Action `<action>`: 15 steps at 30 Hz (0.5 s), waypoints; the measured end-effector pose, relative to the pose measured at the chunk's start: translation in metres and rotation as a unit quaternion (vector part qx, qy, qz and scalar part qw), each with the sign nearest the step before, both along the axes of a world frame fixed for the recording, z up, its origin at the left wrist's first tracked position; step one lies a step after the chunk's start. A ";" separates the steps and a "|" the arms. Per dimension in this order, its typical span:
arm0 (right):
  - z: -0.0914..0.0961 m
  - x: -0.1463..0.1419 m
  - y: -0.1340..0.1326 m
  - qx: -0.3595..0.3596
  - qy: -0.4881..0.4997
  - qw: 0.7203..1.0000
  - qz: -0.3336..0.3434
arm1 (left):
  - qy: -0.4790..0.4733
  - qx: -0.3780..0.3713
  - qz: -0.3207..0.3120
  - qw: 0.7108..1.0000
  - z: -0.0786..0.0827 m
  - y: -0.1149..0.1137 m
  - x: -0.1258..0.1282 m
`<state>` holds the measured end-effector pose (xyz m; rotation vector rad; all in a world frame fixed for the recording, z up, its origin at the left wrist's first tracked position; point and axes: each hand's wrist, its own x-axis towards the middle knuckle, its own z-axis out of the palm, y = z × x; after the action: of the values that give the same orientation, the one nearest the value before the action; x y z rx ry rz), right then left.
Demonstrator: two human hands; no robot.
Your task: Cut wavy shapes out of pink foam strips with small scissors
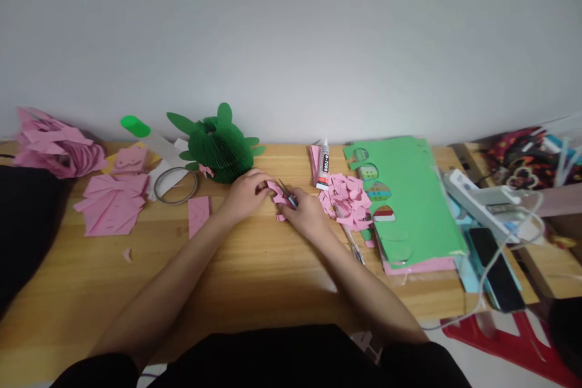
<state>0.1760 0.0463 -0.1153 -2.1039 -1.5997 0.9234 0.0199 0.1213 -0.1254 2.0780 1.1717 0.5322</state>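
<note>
Two hands met at mid-worktop [254, 273], with bare wood open on the near side. A green paper ornament [218, 148] sat just behind and pink scraps [348, 197] just right. The left hand [248, 193] pinched a pink paper piece [277, 195]. The right hand [308, 213] was curled tight around a thin dark tool [287, 191] touching it. Both forearms angled inward.

Both forearms stretched forward, converging. The left hand [248, 193] and right hand [308, 216] lay knuckles up, close together, fingers curled in pinching grips.
</note>
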 end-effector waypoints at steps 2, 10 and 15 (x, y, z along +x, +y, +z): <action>0.000 0.000 0.000 0.000 -0.001 1.000 -0.002 | 0.001 -0.001 0.005 1.000 -0.001 0.000 -0.001; -0.005 0.001 0.001 0.026 0.026 0.999 -0.010 | 0.016 -0.002 0.016 1.000 0.004 -0.004 0.001; -0.005 0.006 0.001 0.051 0.086 0.995 -0.022 | 0.057 0.013 0.033 0.998 0.025 -0.021 -0.027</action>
<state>0.1818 0.0474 -0.1203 -1.9270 -1.4774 0.9580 -0.0074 0.1002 -0.1001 2.1216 1.3085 0.4655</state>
